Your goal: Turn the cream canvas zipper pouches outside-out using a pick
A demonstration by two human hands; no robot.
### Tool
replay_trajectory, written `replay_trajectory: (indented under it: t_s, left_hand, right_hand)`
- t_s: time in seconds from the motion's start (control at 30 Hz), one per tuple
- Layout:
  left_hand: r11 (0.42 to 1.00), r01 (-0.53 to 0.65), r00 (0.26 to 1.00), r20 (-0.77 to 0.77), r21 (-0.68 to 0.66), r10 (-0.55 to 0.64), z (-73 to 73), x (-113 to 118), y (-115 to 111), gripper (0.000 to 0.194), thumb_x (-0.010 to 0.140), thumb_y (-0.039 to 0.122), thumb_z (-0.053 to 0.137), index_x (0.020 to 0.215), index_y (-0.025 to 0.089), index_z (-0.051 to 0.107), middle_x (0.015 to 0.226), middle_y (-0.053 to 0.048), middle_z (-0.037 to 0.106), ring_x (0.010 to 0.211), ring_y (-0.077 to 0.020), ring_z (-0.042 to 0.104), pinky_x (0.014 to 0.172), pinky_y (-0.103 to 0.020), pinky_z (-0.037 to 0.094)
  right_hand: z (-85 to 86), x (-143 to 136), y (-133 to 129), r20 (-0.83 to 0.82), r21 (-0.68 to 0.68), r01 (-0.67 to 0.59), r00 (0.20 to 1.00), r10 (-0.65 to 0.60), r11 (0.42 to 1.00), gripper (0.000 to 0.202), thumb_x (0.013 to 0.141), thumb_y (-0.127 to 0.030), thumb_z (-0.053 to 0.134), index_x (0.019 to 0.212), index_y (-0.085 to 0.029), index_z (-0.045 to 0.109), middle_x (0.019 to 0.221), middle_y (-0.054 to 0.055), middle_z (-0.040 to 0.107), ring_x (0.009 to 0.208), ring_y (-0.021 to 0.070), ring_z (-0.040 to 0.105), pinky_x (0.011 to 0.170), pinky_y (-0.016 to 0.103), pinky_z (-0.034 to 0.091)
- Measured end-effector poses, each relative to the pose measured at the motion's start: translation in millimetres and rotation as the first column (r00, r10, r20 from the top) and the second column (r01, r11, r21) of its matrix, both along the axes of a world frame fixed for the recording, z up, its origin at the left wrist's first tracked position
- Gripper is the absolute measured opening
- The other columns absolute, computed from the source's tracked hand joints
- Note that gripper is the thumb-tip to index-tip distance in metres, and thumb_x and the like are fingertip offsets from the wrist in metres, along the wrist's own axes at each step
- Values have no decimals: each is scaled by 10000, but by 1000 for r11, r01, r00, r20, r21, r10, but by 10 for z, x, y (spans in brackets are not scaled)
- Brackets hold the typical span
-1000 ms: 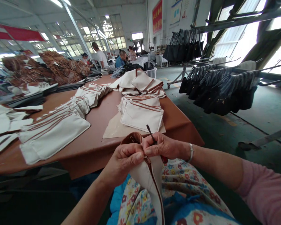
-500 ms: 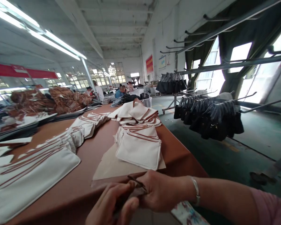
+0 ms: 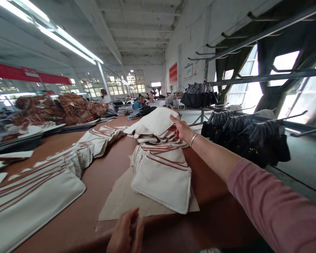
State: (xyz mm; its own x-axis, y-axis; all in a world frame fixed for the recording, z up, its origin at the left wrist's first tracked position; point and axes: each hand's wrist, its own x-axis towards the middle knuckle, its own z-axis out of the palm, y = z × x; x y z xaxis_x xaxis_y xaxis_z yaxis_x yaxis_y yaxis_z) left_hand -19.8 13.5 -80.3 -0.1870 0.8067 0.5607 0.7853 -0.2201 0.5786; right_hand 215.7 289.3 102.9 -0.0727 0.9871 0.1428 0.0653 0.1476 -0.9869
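Note:
My right hand [image 3: 183,130] reaches to the far pile and pinches the right corner of its top white panel [image 3: 158,121], lifting that edge a little. A small red thing shows by its fingers, too little to name. Nearer to me, white pouches with brown trim [image 3: 162,182] lie in an overlapping stack on a sheet of brown paper [image 3: 118,200]. At the table's front edge my left hand [image 3: 126,230] is loosely curled, thumb apart from the fingers, with nothing visible between them.
The brown-covered table [image 3: 105,179] carries a long row of white pouches [image 3: 47,196] on the left. Brown bundles [image 3: 63,109] are heaped further back. To the right, black bags [image 3: 244,140] hang on a metal rack [image 3: 268,75]. A person in blue [image 3: 138,102] sits in the background.
My hands were together at the table edge, around a thin dark thing. The right has moved forward to the far pile and taken hold of the top panel; the left stays near the edge.

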Motion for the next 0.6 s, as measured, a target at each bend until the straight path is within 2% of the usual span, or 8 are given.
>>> replay_trajectory:
  t_s: [0.07, 0.17, 0.27, 0.33, 0.43, 0.53, 0.6]
  left_hand:
    - [992, 110, 980, -162, -61, -119, -7, 173, 340, 264, 908, 324, 547, 1132, 202, 615, 1070, -97, 698, 983, -277, 673, 869, -406, 563]
    - [965, 175, 896, -375, -196, -238, -6, 457, 901, 359, 906, 204, 531, 1260, 154, 562, 1216, -147, 647, 1129, -301, 603, 984, -470, 494]
    - [928, 254, 822, -444, -273, -356, -9, 747, 1430, 484, 877, 165, 575, 1355, 183, 502, 1346, -139, 572, 1290, -307, 491, 1064, -470, 421]
    - [910, 290, 800, -448, -297, -401, -9, 922, 1717, 496, 859, 172, 611, 1344, 214, 515, 1372, -128, 546, 1346, -310, 426, 1091, -470, 383]
    - [887, 321, 775, -446, -331, -447, -2, 1120, 1997, 346, 852, 170, 617, 1197, 200, 604, 1264, -138, 594, 1288, -320, 460, 1101, -495, 340]
    - [864, 337, 763, -429, -374, -484, 21, 1217, 2044, 200, 892, 141, 522, 1046, 161, 648, 1180, -175, 621, 1175, -333, 531, 1053, -515, 353]
    - [837, 356, 753, -404, -416, -520, 58, 1222, 1923, 198, 907, 137, 483, 989, 155, 662, 1114, -181, 644, 1098, -330, 578, 980, -488, 398]
  right_hand:
    - [-312, -47, 80, 25, -75, 40, 999, -38, 996, 311, 978, -378, 449, 865, -112, 562, 587, 47, 581, 424, 94, 456, 333, 182, 282]
    - [-872, -94, -45, 73, -119, 43, 997, -34, 992, 188, 938, -259, 504, 848, -111, 579, 670, 75, 640, 475, 102, 545, 329, 162, 293]
    - [-1240, -36, -223, 133, -113, 13, 991, 2, 994, 89, 874, -199, 582, 875, -115, 611, 776, 90, 679, 601, 126, 642, 344, 134, 309]
    - [-1335, 62, -267, 179, -101, 3, 984, 15, 995, 99, 860, -194, 593, 909, -116, 626, 827, 96, 691, 647, 129, 658, 357, 123, 320]
    - [-1377, 212, -217, 257, -90, -28, 965, 51, 996, 156, 865, -192, 568, 985, -120, 638, 882, 94, 704, 684, 123, 657, 385, 119, 343]
    - [-1461, 263, -119, 349, -122, -141, 921, 175, 983, 169, 819, -166, 604, 968, -129, 675, 845, 55, 720, 640, 108, 627, 431, 135, 370]
    - [-1557, 235, -61, 413, -153, -213, 874, 258, 965, 139, 753, -127, 659, 883, -130, 707, 768, 29, 718, 633, 106, 606, 498, 153, 401]
